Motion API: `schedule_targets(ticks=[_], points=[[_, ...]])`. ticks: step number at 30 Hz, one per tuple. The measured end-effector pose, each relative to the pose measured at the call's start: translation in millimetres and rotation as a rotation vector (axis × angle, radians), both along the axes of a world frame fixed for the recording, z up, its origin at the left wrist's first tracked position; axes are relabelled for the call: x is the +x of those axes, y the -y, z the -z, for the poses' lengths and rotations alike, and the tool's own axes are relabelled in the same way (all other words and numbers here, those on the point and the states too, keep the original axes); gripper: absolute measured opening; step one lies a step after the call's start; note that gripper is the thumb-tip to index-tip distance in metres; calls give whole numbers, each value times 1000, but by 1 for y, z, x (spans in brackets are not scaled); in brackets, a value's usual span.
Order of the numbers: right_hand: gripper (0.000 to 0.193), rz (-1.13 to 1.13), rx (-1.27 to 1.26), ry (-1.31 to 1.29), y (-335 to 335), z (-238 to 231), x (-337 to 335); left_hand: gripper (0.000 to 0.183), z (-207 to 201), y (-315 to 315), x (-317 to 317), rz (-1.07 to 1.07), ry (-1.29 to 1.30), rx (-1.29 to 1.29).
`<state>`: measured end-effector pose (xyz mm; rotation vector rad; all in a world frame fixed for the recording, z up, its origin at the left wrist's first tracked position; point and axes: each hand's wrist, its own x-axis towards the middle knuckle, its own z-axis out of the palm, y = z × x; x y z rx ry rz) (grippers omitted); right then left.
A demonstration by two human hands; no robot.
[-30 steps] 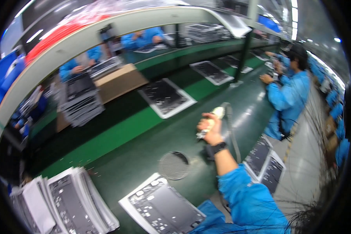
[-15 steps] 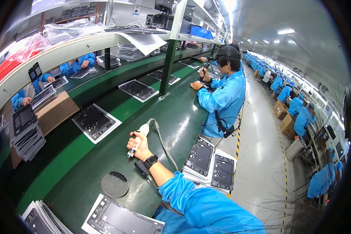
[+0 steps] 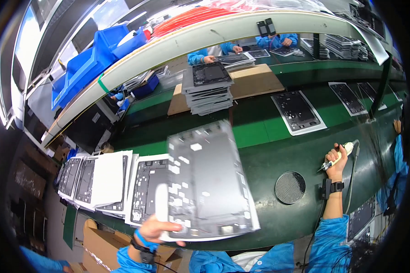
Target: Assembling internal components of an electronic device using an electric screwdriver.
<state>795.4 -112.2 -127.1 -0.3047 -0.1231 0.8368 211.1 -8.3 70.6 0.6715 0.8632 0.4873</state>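
My left hand point(image 3: 157, 229) grips the lower left corner of a black tablet housing point(image 3: 209, 177) with a white sheet under it. The housing is tilted and slightly blurred, its inner side with small white patches showing. My right hand point(image 3: 336, 161) is closed round a cream-coloured electric screwdriver point(image 3: 347, 149), its thin metal tip pointing left and its cable running down along my forearm. A round dark dish point(image 3: 290, 187) with a dotted surface lies on the green bench point(image 3: 269, 164), left of my right wrist.
Left of the held housing, more housings point(image 3: 143, 182) and white sheets point(image 3: 108, 177) lie in overlapping stacks. A tall stack of housings point(image 3: 209, 95) stands beyond. Single housings point(image 3: 298, 111) lie on sheets along the green conveyor. Across it, other people's hands point(image 3: 208, 59) work under a shelf point(image 3: 205, 34).
The view has swung left. My left hand, unseen before, now shows with a raised tablet housing in it. My right hand still holds the screwdriver.
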Motion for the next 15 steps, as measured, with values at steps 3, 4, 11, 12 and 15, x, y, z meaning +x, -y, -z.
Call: schedule_targets(ticks=[3, 4, 11, 12, 15], points=[[16, 18, -37, 2, -11, -6, -10, 46, -33, -3, -24, -134, 67, 236], [16, 22, -30, -6, -15, -12, -15, 48, -32, -7, -41, -144, 84, 247], [15, 55, -73, 6, -19, -22, -17, 52, 25, -35, -127, -235, -15, 198], [15, 54, -76, 13, -20, -21, -16, 52, 31, -38, -140, -211, -60, 199], [15, 51, -82, 20, -15, -18, -11, 50, 45, -50, -164, -162, -108, 203]])
